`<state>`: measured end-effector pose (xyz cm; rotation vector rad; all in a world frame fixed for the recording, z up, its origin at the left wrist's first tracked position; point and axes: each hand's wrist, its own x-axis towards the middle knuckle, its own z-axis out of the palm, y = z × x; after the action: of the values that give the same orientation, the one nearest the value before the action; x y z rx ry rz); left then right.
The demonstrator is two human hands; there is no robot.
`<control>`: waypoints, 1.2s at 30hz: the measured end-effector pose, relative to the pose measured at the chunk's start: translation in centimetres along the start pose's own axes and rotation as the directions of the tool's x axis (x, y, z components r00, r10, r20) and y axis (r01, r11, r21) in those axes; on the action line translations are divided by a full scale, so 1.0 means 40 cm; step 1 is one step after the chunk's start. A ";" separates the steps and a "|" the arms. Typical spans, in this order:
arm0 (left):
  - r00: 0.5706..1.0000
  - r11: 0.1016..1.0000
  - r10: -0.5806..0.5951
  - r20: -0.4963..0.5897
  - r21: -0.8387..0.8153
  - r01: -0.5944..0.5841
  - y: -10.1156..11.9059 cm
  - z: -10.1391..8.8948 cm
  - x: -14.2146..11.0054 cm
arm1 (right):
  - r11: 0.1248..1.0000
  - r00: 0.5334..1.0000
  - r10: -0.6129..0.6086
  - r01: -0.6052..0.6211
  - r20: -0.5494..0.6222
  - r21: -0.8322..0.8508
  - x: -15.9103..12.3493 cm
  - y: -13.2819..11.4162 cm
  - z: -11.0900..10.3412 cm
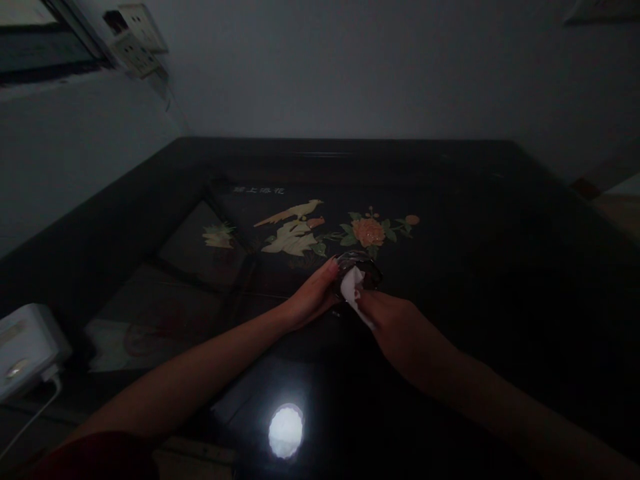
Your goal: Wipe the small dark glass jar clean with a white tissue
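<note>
Dark shiny vessel (358, 258) sits just below right of frame centre. Left hand (316, 293) grips its left side; right hand (393, 317) pinches a white wipe (351, 287) at its opening. Glossy black tabletop (465, 287) below, bird-and-flower design (293, 237) mid-frame. White box (31, 347) with cable (37, 415), lower left

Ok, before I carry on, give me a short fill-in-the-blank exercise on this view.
1. The cloth or tissue in the right hand is coloured ____.
2. The left hand grips the dark vessel on its ____ side in the picture.
3. The orange flower on the tabletop lies to the ____ of the bird in the picture.
Missing words: white; left; right.
</note>
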<state>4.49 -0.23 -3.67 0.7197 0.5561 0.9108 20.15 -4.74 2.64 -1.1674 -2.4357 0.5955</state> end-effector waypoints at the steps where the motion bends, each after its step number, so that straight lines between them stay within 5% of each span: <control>1: 1.000 1.000 0.002 0.003 0.000 -0.002 -0.002 -0.003 0.000 | 0.995 0.999 -0.046 0.047 0.016 -0.083 -0.001 0.000 0.002; 8: 1.000 1.000 0.003 0.028 0.007 -0.003 -0.007 -0.005 -0.002 | 0.812 0.952 -0.306 0.265 0.008 -0.519 -0.015 0.006 0.001; 17: 1.000 0.999 0.023 -0.003 0.049 -0.023 0.001 0.002 -0.004 | 0.687 0.950 -0.311 0.229 0.006 -0.690 -0.020 0.020 0.018; 28: 0.999 1.000 0.019 0.027 -0.001 -0.019 -0.008 -0.003 0.003 | 0.852 0.966 -0.256 0.246 0.041 -0.463 -0.008 0.010 -0.001; 32: 1.000 1.000 -0.005 -0.011 0.013 0.006 -0.003 -0.002 0.000 | 0.974 0.993 -0.107 0.113 0.041 -0.197 -0.005 0.003 -0.003; 36: 1.000 1.000 -0.011 -0.011 0.007 0.011 0.006 0.005 -0.003 | 0.997 0.999 0.040 -0.042 0.027 0.070 -0.001 -0.002 -0.004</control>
<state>4.45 -0.29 -3.37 0.7180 0.5724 0.9037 20.19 -4.80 2.80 -1.1907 -2.3964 0.7076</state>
